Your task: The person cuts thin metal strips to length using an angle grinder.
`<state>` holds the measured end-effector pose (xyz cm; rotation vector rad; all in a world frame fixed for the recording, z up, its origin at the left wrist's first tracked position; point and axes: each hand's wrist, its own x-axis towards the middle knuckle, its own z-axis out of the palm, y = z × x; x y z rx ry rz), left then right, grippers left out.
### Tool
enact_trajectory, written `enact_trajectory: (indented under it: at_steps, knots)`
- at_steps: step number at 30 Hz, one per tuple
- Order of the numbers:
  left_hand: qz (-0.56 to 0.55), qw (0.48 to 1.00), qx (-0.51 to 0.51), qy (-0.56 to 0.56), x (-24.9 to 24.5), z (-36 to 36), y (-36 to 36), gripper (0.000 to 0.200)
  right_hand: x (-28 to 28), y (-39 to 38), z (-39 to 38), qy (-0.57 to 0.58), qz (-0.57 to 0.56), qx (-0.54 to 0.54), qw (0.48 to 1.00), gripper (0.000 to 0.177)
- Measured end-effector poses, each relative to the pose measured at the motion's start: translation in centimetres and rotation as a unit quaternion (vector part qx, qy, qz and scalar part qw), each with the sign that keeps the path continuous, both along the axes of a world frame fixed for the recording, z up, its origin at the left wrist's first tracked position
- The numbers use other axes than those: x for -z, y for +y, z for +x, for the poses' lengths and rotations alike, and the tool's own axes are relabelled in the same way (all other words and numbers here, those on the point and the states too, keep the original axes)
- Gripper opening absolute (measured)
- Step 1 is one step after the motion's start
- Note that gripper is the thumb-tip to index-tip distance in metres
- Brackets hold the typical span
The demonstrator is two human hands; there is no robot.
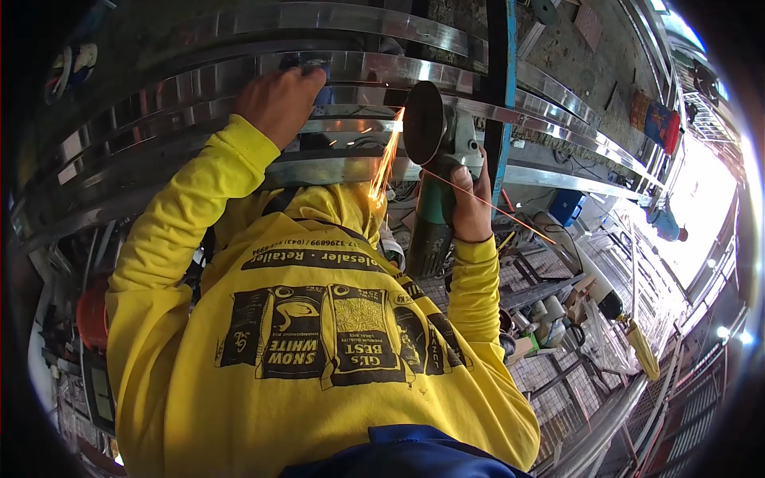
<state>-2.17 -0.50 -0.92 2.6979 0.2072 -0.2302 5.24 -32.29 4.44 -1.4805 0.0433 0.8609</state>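
Note:
My right hand is wrapped round the body of an angle grinder, just below its metal head. The grinder's dark round disc stands on edge against the shiny metal tubes. Orange sparks stream from the disc toward my yellow shirt. On the left, my left hand is closed over the tubes, its fingers curled around a blue piece whose kind I cannot tell. Several tubes run side by side across the view under both hands.
A blue-edged upright beam stands right of the grinder. Further right are a blue box, a red bucket and a heap of cans and scraps. A person is at the far right. A red container sits at left.

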Motion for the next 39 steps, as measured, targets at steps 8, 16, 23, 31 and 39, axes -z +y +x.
enact_trajectory:
  at_steps: [8, 16, 23, 31, 39]
  knots:
    - [0.004, 1.000, 0.004, -0.004, 1.0, 0.0, -0.1, 0.021, 0.2, 0.0, 1.0, 0.007, -0.015, -0.013, 1.000, 0.071]
    - [-0.014, 0.996, -0.004, 0.090, 0.3, 0.4, -0.1, 0.049, -0.4, 0.4, 1.0, 0.009, -0.020, -0.014, 1.000, 0.067]
    - [0.012, 0.999, 0.001, -0.033, 0.5, -0.1, -0.2, 0.004, 0.4, 0.4, 1.8, -0.003, 0.007, -0.012, 1.000, 0.064]
    - [-0.065, 0.979, 0.064, 0.182, -1.1, 2.1, 1.7, 0.050, -1.5, -1.6, 0.4, 0.017, -0.003, 0.013, 1.000, 0.068]
    - [-0.152, 0.971, 0.121, 0.140, 1.3, 3.3, 4.2, 0.047, -0.6, -3.2, -0.7, -0.001, 0.022, 0.034, 0.999, 0.074]
